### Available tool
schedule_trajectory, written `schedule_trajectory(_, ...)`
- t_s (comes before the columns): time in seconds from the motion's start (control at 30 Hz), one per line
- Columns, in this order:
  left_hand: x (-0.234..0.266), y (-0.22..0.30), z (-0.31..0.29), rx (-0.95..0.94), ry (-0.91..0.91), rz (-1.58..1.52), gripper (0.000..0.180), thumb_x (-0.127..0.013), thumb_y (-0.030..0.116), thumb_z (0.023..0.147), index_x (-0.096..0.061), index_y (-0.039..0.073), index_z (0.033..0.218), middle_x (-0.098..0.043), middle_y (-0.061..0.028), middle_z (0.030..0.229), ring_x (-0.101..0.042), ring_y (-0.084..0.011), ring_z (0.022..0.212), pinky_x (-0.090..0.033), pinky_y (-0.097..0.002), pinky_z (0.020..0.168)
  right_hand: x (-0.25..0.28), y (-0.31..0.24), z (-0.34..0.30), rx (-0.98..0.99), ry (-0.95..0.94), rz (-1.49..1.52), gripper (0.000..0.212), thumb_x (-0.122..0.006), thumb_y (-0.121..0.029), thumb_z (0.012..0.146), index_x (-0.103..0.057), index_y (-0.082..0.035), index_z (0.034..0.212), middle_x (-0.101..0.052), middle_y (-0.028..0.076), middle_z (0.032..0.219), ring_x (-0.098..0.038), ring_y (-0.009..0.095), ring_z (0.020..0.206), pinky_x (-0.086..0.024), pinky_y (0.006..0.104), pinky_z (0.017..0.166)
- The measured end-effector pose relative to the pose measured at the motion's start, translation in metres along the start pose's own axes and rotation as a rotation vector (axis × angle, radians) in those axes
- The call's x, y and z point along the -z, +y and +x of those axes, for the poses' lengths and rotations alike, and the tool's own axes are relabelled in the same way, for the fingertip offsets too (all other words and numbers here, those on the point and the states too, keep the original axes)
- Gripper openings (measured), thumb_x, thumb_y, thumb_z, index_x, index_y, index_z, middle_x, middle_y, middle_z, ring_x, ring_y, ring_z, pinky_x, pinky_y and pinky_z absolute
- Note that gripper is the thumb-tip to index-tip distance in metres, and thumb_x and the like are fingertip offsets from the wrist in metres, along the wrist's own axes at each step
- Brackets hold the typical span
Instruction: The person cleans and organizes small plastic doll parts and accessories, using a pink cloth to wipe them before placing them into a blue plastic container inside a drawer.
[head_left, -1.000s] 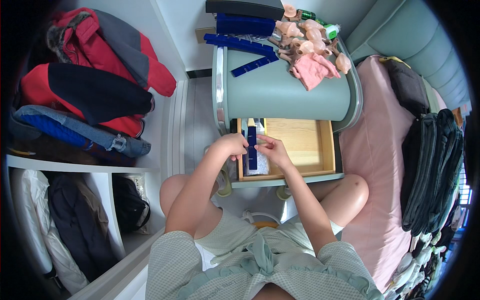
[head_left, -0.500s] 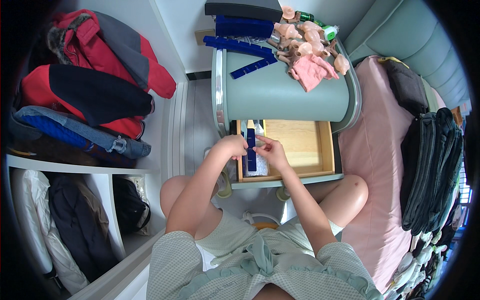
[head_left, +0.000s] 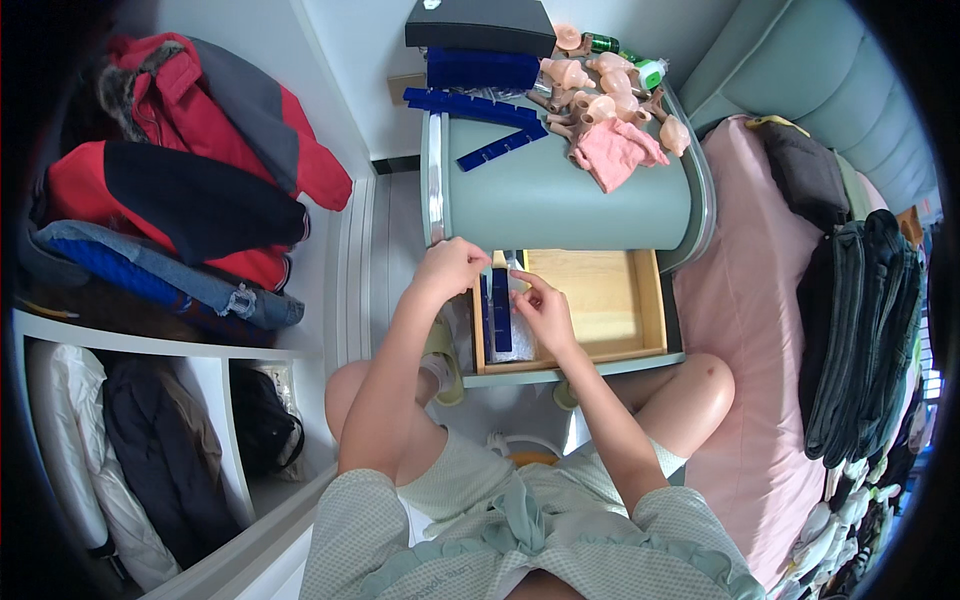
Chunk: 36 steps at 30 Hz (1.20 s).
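An open wooden drawer juts toward me from a green nightstand. Dark blue strips stand lengthwise along its left side, with clear crinkled plastic beside them. Above the drawer's back left corner is my left hand, its fingers pinched together; whether anything is between them is hidden. My right hand hovers just right of the strips, index finger stretched out near their far end and thumb apart. I see nothing held in it.
On the nightstand lie more blue strips, a black box, several peach-coloured funnel-shaped parts and a pink cloth. Shelves of jackets stand on the left. Right is a pink-sheeted bed with folded jeans.
My left hand has lifted off the blue strips and moved up and left, to the drawer's back corner. The right hand has shifted slightly, staying beside the strips.
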<state>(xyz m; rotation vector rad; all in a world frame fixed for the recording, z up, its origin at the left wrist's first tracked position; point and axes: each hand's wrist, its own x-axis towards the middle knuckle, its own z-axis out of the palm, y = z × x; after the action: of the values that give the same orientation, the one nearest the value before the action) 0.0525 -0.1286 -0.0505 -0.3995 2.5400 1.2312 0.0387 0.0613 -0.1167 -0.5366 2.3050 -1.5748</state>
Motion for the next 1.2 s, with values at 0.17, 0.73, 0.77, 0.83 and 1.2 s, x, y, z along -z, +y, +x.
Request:
schedule_trajectory(0.17, 0.015, 0.014, -0.008, -0.09, 0.15, -0.103, 0.019, -0.054, 0.017, 0.084, -0.068, 0.009, 0.094, -0.061, -0.0065, 0.061, -0.057, -0.0154, 0.049, -0.047, -0.0279, 0.051, 0.01, -0.03, 0.011, 0.085, -0.026, 0.054, 0.029, -0.059, -0.01, 0.083, -0.06, -0.005, 0.111, -0.057, 0.005, 0.056, -0.057, 0.01, 0.054, -0.045, 0.024, 0.053)
schedule_trajectory(0.73, 0.049, 0.039, 0.018, -0.339, 0.948, 0.446, 0.02, -0.069, 0.018, 0.07, -0.067, 0.014, 0.089, -0.056, -0.0004, 0.083, -0.055, -0.0205, 0.082, -0.048, -0.0354, 0.067, 0.03, -0.095, 0.076, 0.305, -0.009, -0.221, 0.032, -0.057, -0.014, 0.08, -0.061, -0.011, 0.111, -0.063, 0.007, 0.068, -0.061, 0.021, 0.059, -0.048, 0.0339, 0.058)
schedule_trajectory(0.77, 0.048, 0.041, 0.02, -0.331, 0.944, 0.452, 0.024, -0.071, 0.018, 0.068, -0.067, 0.013, 0.091, -0.053, -0.0025, 0.082, -0.055, -0.0217, 0.081, -0.047, -0.0358, 0.068, 0.03, -0.096, 0.08, 0.309, -0.014, -0.235, 0.033, -0.057, -0.014, 0.08, -0.06, -0.011, 0.113, -0.063, 0.007, 0.069, -0.062, 0.022, 0.06, -0.049, 0.0341, 0.058)
schedule_trajectory(0.83, 0.048, 0.041, 0.025, -0.319, 0.918, 0.469, 0.027, -0.072, 0.018, 0.067, -0.066, 0.011, 0.092, -0.052, -0.0042, 0.086, -0.053, -0.0225, 0.084, -0.046, -0.0361, 0.07, 0.03, -0.098, 0.086, 0.316, -0.022, -0.265, 0.036, -0.058, -0.016, 0.08, -0.058, -0.013, 0.115, -0.064, 0.006, 0.07, -0.062, 0.022, 0.061, -0.049, 0.0346, 0.058)
schedule_trajectory(1.2, 0.046, 0.045, 0.043, -0.268, 0.966, 0.504, 0.023, -0.073, 0.019, 0.065, -0.066, 0.013, 0.087, -0.052, -0.0053, 0.084, -0.054, -0.024, 0.083, -0.045, -0.0367, 0.07, 0.032, -0.1, 0.109, 0.207, -0.029, -0.288, 0.046, -0.06, -0.019, 0.079, -0.051, -0.009, 0.123, -0.064, 0.005, 0.07, -0.063, 0.023, 0.061, -0.049, 0.0353, 0.058)
